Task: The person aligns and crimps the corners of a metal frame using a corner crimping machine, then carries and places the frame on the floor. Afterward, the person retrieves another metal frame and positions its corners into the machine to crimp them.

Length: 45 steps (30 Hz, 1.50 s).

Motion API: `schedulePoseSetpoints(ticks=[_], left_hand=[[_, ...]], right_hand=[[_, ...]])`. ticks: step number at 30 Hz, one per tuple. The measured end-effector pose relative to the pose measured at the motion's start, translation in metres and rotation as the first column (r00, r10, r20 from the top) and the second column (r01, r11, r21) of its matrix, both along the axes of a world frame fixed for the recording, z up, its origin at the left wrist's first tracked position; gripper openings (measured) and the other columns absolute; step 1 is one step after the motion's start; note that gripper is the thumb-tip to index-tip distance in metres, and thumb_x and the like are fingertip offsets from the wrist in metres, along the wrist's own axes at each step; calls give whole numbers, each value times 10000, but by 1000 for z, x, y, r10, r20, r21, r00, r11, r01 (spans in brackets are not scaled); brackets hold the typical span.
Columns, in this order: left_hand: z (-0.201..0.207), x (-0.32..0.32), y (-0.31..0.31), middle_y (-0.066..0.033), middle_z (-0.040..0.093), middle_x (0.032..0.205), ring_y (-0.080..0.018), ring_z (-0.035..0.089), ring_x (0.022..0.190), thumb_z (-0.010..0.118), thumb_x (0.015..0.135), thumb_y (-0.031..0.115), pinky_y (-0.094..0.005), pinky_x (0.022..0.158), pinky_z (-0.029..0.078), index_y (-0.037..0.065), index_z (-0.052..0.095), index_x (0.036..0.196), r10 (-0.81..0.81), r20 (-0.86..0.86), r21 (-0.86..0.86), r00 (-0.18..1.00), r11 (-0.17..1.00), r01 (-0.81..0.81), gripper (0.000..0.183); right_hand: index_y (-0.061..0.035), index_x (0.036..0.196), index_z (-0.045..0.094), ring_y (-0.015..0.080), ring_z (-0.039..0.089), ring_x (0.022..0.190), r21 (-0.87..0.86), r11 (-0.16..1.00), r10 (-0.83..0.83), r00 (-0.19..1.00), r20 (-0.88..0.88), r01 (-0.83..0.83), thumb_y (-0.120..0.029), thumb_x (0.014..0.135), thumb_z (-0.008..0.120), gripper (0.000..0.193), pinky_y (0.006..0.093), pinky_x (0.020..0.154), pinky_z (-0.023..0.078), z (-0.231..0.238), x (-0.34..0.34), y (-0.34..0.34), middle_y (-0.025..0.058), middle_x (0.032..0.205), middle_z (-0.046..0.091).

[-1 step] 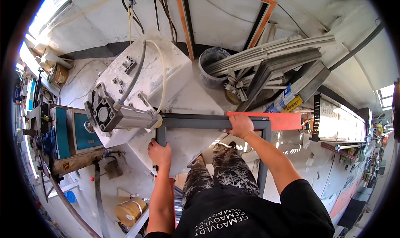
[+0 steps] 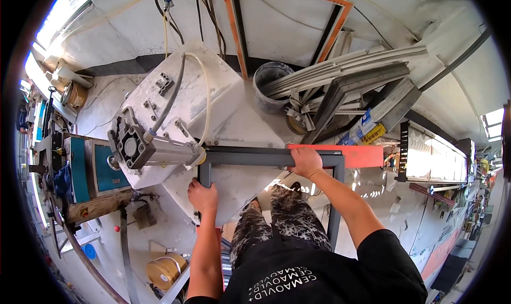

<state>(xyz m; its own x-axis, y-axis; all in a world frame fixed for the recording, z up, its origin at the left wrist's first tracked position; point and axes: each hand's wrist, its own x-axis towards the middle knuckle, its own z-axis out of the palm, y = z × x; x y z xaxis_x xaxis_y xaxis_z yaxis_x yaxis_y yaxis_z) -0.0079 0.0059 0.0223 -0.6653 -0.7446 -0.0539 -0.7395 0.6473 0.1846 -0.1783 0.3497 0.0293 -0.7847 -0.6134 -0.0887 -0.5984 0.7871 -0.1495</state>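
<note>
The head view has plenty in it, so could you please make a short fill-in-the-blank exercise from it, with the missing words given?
1. The left hand and the right hand grip the same dark ____ frame.
2. The metal cylinder is nearer the ____ hand.
3. The bucket stands near a second frame whose outer border is ____.
4. The flat panel by the first frame's right corner is ____.
Missing words: grey; left; orange; red.

White capital lettering [image 2: 283, 284] stands on the black shirt [image 2: 346, 275].
</note>
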Motion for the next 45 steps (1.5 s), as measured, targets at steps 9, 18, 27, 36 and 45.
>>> schedulePoseSetpoints(ticks=[9,18,27,36,45], left_hand=[[-15,6,-3,-184,666,1077,-398,646,956,715,706,277,-492,838,531,20,620,1130,-8,-41,-49,999,999,6,504],[-20,0,0,-174,679,1037,-399,659,912,705,712,274,-494,823,539,21,642,1081,-36,-58,-76,998,997,32,452],[-17,3,-3,-169,677,1103,-395,654,956,743,695,276,-477,845,540,14,639,1096,-9,-34,-75,999,997,7,490],[-18,4,-3,-178,675,1121,-396,654,953,741,695,287,-471,849,540,10,637,1091,-32,-35,-84,999,996,29,495],[-20,5,-4,-184,674,1119,-393,657,951,744,691,297,-470,838,546,6,633,1087,-32,-43,-97,999,995,28,504]], right_hand=[[-73,1015,619,300,639,955,-59,998,26,1000,4,-26,-343,692,772,449,413,838,511,-4,-3,4,105,985,669],[-62,1013,615,305,634,983,-109,993,49,999,2,-49,-326,700,770,438,418,864,509,2,-4,11,122,1017,661],[-76,999,610,303,631,943,-101,995,10,1000,-3,-10,-303,643,786,458,397,836,515,0,-2,4,112,964,664],[-75,1010,616,294,625,937,-78,997,21,998,-56,-25,-359,624,818,520,391,819,519,-2,-2,4,106,950,658],[-77,1002,622,289,631,942,-62,998,17,999,-34,-19,-358,657,800,479,388,819,518,2,-3,2,104,953,664]])
